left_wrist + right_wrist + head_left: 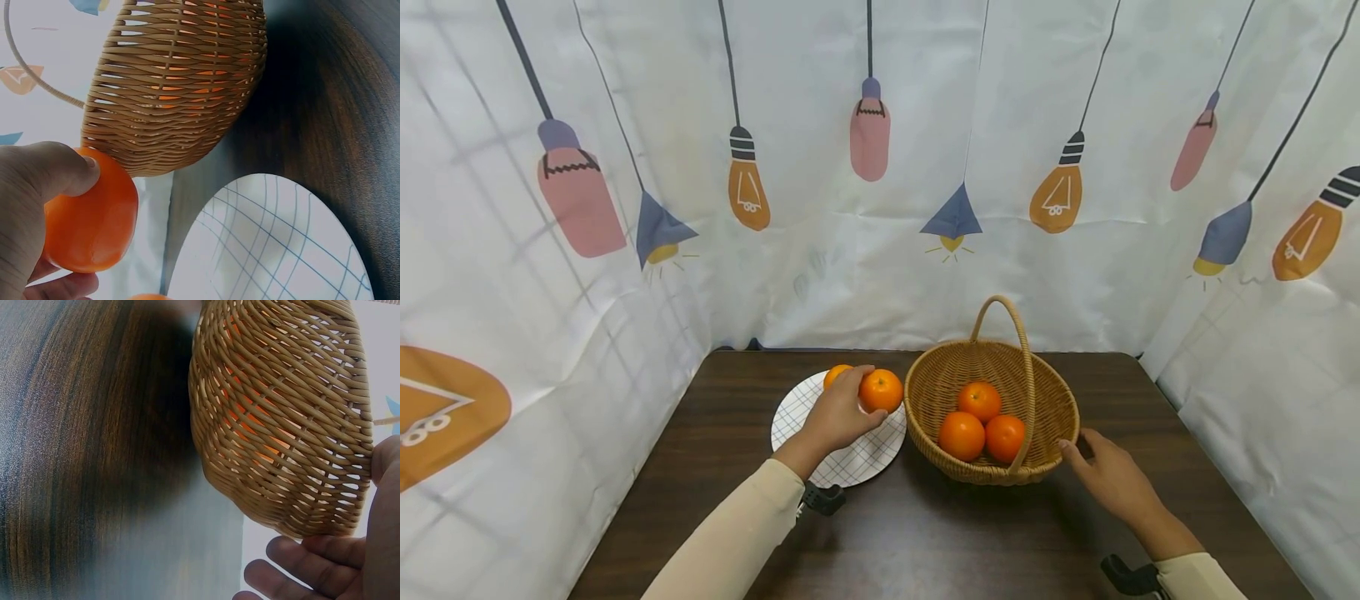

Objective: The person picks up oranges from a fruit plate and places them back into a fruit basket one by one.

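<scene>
My left hand [841,410] holds an orange [881,391] between thumb and fingers, above the right part of a plate and close to the basket's left rim. In the left wrist view the thumb lies across the orange [94,219]. The white plate [850,467] has a dark grid pattern, and another orange [835,374] on it is partly hidden behind the left hand. A wicker basket [955,358] with a tall handle contains three oranges. At its right rim, my right hand [1108,477] grips the basket, thumb over the edge and fingers against the outer side.
The dark wooden table [917,542] carries the plate at left and the basket at right. A white curtain [820,275] printed with hanging lamps and bulbs encloses the table's back and both sides.
</scene>
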Demonstrator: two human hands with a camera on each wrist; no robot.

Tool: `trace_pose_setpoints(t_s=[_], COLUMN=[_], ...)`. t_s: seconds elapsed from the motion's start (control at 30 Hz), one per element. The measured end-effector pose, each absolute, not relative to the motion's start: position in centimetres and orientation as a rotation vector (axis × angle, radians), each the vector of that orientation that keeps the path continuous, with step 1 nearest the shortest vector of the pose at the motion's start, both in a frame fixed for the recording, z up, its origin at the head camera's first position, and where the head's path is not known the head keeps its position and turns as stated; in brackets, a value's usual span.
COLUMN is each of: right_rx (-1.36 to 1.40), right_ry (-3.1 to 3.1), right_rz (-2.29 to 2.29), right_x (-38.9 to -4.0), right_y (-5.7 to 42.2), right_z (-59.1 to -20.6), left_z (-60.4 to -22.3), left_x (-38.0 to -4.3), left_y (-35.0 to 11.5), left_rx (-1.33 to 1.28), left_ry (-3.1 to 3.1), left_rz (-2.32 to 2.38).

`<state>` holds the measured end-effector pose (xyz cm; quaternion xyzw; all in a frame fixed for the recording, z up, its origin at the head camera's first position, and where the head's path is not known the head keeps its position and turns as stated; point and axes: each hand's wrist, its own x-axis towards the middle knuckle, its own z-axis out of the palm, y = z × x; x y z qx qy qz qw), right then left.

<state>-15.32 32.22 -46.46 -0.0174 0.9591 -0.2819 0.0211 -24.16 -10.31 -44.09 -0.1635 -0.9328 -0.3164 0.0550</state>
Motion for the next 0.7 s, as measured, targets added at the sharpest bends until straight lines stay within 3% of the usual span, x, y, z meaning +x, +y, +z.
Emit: trace_pose_setpoints(t_s=[0.7], right_rx=[-0.029], right_ry=[2.960], right_rz=[-0.868], right_x=[-15.4], right_y=[32.3], right_z=[-46.4], left_z=[-42.8], left_x=[-24.7], left_y=[-10.2], left_rx=[-0.541], left_ry=[-2.745], left_rz=[-0.962])
